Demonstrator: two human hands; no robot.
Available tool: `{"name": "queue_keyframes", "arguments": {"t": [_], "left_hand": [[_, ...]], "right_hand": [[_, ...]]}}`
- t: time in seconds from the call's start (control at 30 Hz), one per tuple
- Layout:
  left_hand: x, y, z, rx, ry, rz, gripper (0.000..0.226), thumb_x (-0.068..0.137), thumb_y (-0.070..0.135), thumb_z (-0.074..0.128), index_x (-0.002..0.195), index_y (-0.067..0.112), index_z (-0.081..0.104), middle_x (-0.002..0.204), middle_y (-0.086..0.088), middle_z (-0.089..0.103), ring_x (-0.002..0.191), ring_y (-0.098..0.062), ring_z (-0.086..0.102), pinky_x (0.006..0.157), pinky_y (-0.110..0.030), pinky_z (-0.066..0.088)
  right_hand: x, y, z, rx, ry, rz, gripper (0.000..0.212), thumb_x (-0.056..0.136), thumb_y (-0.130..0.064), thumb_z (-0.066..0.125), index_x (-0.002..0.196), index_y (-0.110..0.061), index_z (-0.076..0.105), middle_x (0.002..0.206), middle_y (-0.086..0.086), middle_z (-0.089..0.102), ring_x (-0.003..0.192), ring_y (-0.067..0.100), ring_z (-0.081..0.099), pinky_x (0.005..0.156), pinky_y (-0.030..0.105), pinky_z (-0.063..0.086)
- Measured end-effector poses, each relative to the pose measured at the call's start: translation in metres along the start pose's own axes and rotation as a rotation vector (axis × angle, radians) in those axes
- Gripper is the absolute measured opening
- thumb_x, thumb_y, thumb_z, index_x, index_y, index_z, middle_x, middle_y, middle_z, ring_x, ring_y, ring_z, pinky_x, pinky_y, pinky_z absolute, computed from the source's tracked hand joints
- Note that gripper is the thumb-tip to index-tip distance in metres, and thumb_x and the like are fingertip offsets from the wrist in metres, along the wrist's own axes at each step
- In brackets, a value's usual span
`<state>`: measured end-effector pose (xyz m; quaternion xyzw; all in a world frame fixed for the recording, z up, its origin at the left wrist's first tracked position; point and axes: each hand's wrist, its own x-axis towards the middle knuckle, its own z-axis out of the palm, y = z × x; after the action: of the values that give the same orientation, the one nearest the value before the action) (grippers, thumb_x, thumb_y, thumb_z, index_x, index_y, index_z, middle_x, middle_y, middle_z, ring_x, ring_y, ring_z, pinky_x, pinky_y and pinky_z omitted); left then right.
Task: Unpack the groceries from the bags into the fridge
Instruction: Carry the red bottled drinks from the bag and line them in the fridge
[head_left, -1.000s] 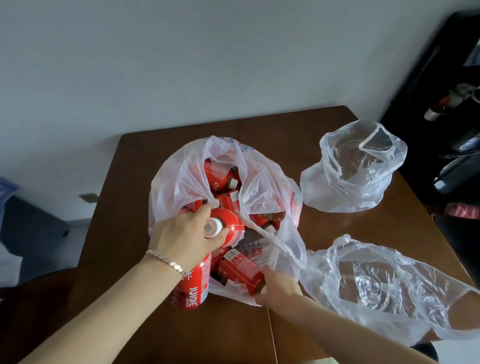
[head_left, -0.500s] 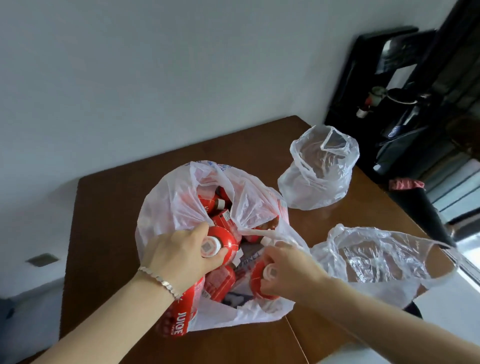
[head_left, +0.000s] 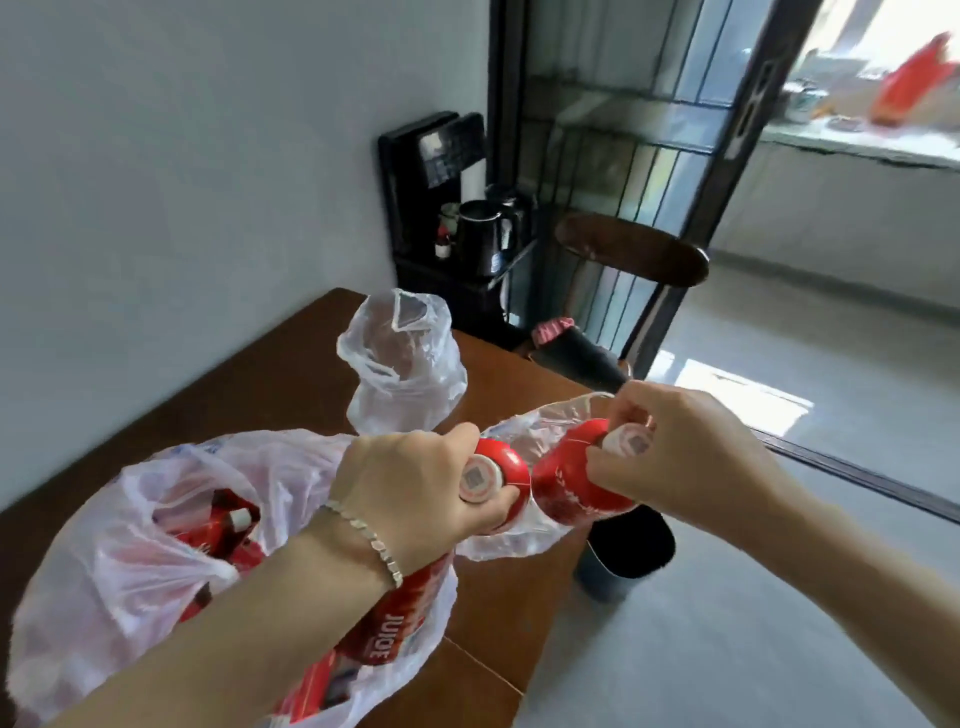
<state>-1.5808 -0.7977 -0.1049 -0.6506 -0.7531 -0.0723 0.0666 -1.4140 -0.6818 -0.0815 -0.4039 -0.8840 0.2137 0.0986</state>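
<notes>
Left hand: I have my left hand (head_left: 415, 483) clenched round the neck of a red juice bottle (head_left: 395, 623), thumb beside its white cap.
Right hand: my right hand (head_left: 680, 457) grasps the cap end of a second red bottle (head_left: 571, 493).
Bottles: side by side between my hands, shoulders just about touching.
Full bag (head_left: 104, 571): below and left of my left wrist, open, more bottles (head_left: 223, 525) inside.
Empty bag (head_left: 400, 364): upright beyond my left hand.
Table (head_left: 291, 374): under my left arm.
</notes>
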Motion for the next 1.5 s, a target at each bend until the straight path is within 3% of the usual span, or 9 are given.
{"name": "queue_keyframes", "arguments": {"t": [0.33,0.47,0.6,0.77,0.9,1.1,1.23,1.37,1.5], "left_hand": [[0.134,0.237,0.026,0.092,0.01,0.561,0.048,0.084,0.069,0.034,0.098,0.026,0.05,0.093,0.005,0.066,0.084,-0.013,0.062,0.063,-0.022,0.036],[0.171,0.363,0.042,0.113,0.018,0.688,0.048,0.086,0.064,0.036,0.105,0.024,0.052,0.096,0.005,0.068,0.089,-0.016,0.065,0.065,-0.023,0.036],[0.199,0.489,0.055,0.013,-0.02,0.761,0.051,0.082,0.069,0.033,0.103,0.025,0.05,0.096,0.005,0.067,0.089,-0.017,0.065,0.066,-0.023,0.04],[0.236,0.642,0.057,-0.088,-0.002,0.899,0.055,0.081,0.071,0.032,0.103,0.024,0.05,0.097,0.005,0.067,0.088,-0.017,0.064,0.065,-0.023,0.038],[0.27,0.76,0.057,-0.149,0.041,1.043,0.063,0.071,0.075,0.021,0.095,0.024,0.049,0.096,0.003,0.067,0.088,-0.018,0.064,0.065,-0.024,0.036],[0.329,0.938,0.069,-0.222,0.082,1.208,0.069,0.049,0.07,-0.001,0.08,0.023,0.039,0.084,0.003,0.066,0.081,-0.016,0.064,0.065,-0.025,0.037],[0.372,1.06,0.063,-0.203,0.094,1.376,0.057,0.074,0.076,0.02,0.083,0.024,0.038,0.068,0.003,0.054,0.085,-0.017,0.064,0.066,-0.027,0.036],[0.401,1.176,0.041,-0.214,0.131,1.498,0.047,0.081,0.071,0.037,0.085,0.024,0.037,0.092,0.003,0.066,0.091,-0.018,0.064,0.068,-0.027,0.032],[0.418,1.284,0.026,-0.255,0.143,1.574,0.047,0.082,0.07,0.037,0.086,0.023,0.038,0.092,0.004,0.066,0.09,-0.017,0.063,0.067,-0.027,0.034]], "right_hand": [[-0.116,0.216,-0.102,-0.014,0.327,0.446,0.018,0.07,-0.033,0.07,0.075,-0.023,0.056,0.059,-0.013,0.049,0.057,0.003,0.048,0.047,0.015,0.03],[-0.179,0.315,-0.151,-0.047,0.388,0.569,0.023,0.067,-0.038,0.069,0.076,-0.021,0.057,0.072,-0.003,0.059,0.071,0.017,0.057,0.055,0.019,0.042],[-0.242,0.408,-0.198,-0.063,0.473,0.732,0.023,0.069,-0.038,0.069,0.077,-0.021,0.055,0.075,-0.001,0.057,0.074,0.017,0.053,0.049,0.011,0.03],[-0.314,0.508,-0.256,-0.088,0.569,0.889,0.022,0.07,-0.037,0.069,0.071,-0.025,0.05,0.071,-0.005,0.054,0.072,0.014,0.05,0.053,0.021,0.033],[-0.363,0.581,-0.295,-0.058,0.685,0.978,0.023,0.07,-0.035,0.068,0.066,-0.026,0.047,0.07,-0.008,0.053,0.07,0.012,0.051,0.05,0.011,0.032],[-0.416,0.701,-0.361,-0.057,0.78,1.136,0.026,0.073,-0.031,0.07,0.07,-0.024,0.046,0.077,-0.007,0.048,0.063,0.002,0.043,0.052,0.011,0.035],[-0.446,0.772,-0.419,-0.081,0.873,1.316,0.024,0.075,-0.035,0.069,0.08,-0.022,0.05,0.083,-0.006,0.051,0.069,0.008,0.047,0.051,0.01,0.032],[-0.479,0.833,-0.478,-0.115,1.026,1.471,0.023,0.075,-0.035,0.069,0.081,-0.02,0.053,0.08,-0.005,0.057,0.076,0.015,0.054,0.056,0.021,0.035],[-0.521,0.884,-0.527,-0.124,1.229,1.556,0.02,0.077,-0.03,0.069,0.083,-0.014,0.059,0.077,-0.003,0.061,0.073,0.015,0.055,0.056,0.019,0.038]]}}
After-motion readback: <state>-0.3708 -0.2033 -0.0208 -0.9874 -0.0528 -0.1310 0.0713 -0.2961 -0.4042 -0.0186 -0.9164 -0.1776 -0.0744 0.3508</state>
